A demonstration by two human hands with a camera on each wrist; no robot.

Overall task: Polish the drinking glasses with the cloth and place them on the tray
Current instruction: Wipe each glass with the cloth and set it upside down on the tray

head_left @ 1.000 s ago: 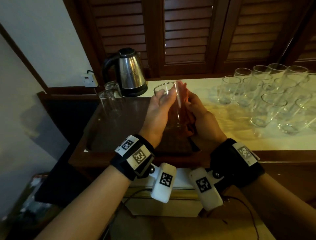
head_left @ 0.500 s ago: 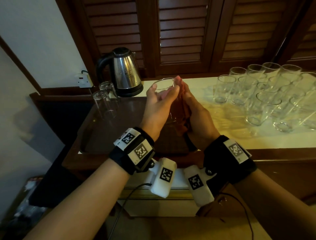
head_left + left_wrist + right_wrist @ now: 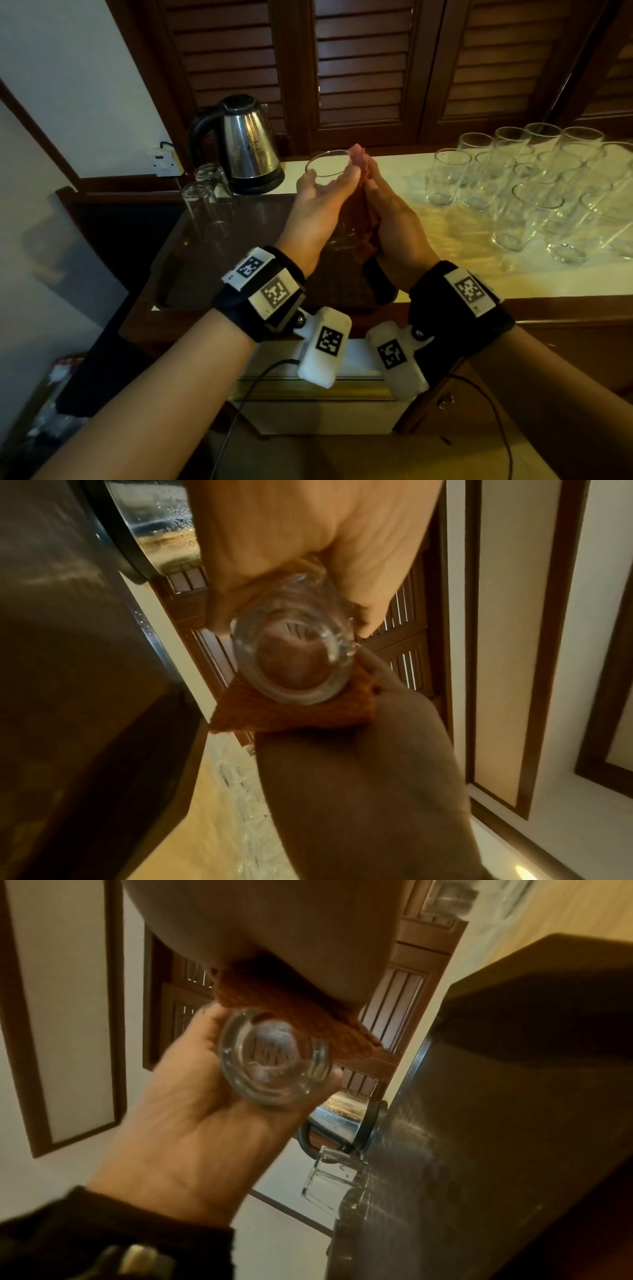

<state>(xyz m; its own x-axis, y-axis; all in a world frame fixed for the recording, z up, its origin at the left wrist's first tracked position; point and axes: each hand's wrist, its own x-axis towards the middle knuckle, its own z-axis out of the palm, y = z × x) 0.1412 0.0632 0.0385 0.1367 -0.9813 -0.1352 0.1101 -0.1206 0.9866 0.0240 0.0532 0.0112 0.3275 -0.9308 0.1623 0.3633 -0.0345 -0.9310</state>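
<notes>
— Two hands are shown at the centre of the head view, raised above a dark tray. How are they set?

— The left hand is pressed flat along one side of an upright drinking glass, its fingers straight and its thumb near the rim. The right hand is pressed against the opposite side, an orange cloth sandwiched between palm and glass. From below, in the left wrist view, the thick round base of the glass is seen, with a corner of the cloth tucked beside it.

— What else is seen around them?

— Two glasses already on the tray are shown left of centre, apparently standing mouth down, just in front of a steel kettle. A crowd of unpolished glasses is spread over the pale counter in the right half of the frame. Louvred wooden shutters fill the top.

— How is this step judged best done?

— Polishing appears to be under way. The glass is probably best turned by the left hand while the cloth is kept firmly against the wall, so every side is covered. Bare fingertips are best kept off wiped areas, since prints would be left. Pressure should be moderate, as thin glass near the rim may crack. The inside and base appear to need wiping too before the glass is set beside the other two.
</notes>
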